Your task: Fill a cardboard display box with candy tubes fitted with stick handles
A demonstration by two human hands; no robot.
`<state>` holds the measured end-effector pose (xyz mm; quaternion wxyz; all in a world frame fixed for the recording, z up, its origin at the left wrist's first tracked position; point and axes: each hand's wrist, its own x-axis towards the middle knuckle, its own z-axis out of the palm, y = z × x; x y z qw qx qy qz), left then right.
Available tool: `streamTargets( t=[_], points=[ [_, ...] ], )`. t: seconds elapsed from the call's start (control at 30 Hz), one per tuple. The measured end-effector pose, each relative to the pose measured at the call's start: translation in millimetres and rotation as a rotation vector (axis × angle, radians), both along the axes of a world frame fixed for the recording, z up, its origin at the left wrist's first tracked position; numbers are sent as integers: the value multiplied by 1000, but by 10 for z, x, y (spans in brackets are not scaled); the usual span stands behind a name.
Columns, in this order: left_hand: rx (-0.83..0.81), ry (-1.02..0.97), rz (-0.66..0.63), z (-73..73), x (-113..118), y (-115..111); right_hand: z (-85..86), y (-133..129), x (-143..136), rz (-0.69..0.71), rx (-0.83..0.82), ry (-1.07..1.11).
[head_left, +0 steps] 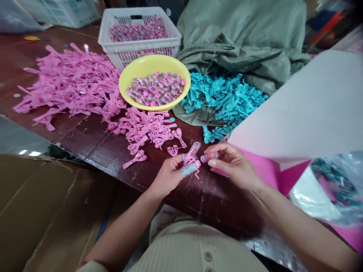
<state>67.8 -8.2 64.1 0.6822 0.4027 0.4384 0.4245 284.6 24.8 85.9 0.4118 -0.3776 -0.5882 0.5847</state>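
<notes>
Pinched in my left hand [172, 172], whose thumb and finger are wrapped in silvery tape, is a pink plastic piece [190, 161]. A clear capsule [194, 149] with small coloured bits inside stands up from that piece. My right hand [234, 164] holds a second clear capsule [209, 157] with a pink end between thumb and fingers, just right of the piece and apart from it. Loose pink plastic pieces [150, 126] lie on the table beyond my left hand. A yellow bowl [124, 92] of similar capsules sits farther back.
A large pink heap [73, 83] of plastic pieces covers the table's left, with a turquoise heap [227, 96] on green cloth [241, 26] at right. Behind the bowl stands a white basket [138, 43] of capsules. An open cardboard box [306, 102] flanks my right arm.
</notes>
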Motion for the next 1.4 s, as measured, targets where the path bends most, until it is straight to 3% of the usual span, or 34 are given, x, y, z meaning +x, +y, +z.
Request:
streamTargets(
  t=[0.23,0.47,0.57,0.67,0.73,0.8,0.87,0.93,1.0,1.1,1.27,1.4],
  points=[
    [147,147,-51,94,309,-63,1,-262,308,67,34,-162],
    [615,641,-53,141,552,-123,-19,-464,583,-85,81,-229],
    [597,669,-83,95,729,-100,0,-450,719,-62,109,-247],
    [570,661,-85,6,914,-99,25,-397,909,-9,99,-287],
    [731,784,23,-95,1006,-105,54,-300,1082,-83,112,-373],
    [1019,930,59,-240,1081,-103,78,-136,1253,-225,168,-525],
    [1281,1033,-111,-420,1166,-85,78,71,1362,-291,259,-729],
    [1383,1109,-340,-608,1275,-58,54,273,1382,-256,359,-951],
    [1348,1178,-457,-767,1395,-38,29,429,1338,-202,403,-1137],
    [1271,1219,-457,-901,1546,-56,38,570,1250,-135,387,-1292],
    [1244,1225,-354,-921,1662,-150,160,638,1108,-44,394,-1435],
    [1226,1235,-350,-933,1709,-195,160,508,977,-138,548,-1453]
  ],
)
